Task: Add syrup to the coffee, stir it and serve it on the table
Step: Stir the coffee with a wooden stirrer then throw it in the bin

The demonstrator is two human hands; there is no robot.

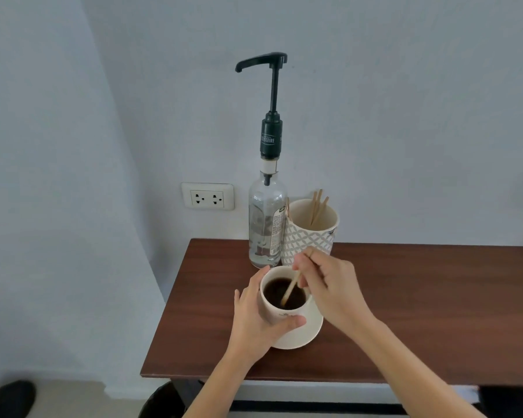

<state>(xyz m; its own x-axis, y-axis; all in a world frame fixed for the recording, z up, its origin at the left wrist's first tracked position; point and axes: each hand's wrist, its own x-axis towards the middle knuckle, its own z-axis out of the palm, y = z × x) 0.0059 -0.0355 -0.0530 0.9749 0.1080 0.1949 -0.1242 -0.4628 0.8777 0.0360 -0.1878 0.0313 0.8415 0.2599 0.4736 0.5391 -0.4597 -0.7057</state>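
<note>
Fingers [302,262] of the right hand [329,285] are pinched narrow around the top of a wooden stick [290,289], whose lower end dips into the dark coffee [284,294]. The left hand [258,315] wraps the side of the white cup [284,315], thumb across the front and fingers curled behind the rim, probably to keep it from sliding or tipping while the stick goes round. The cup rests on a saucer [302,339] near the left end of the brown table [420,312] (the saucer would catch any drips).

Just behind it stands the clear syrup bottle [266,224], its tall black pump [271,86] pointing left, close enough to reach. Beside the bottle, a patterned holder [310,233] keeps spare sticks upright. The pump collar reads "TEISSEIRE", partly cut off; the bottle label and the cup's print are too small to read. A wall socket [207,196] sits behind.
</note>
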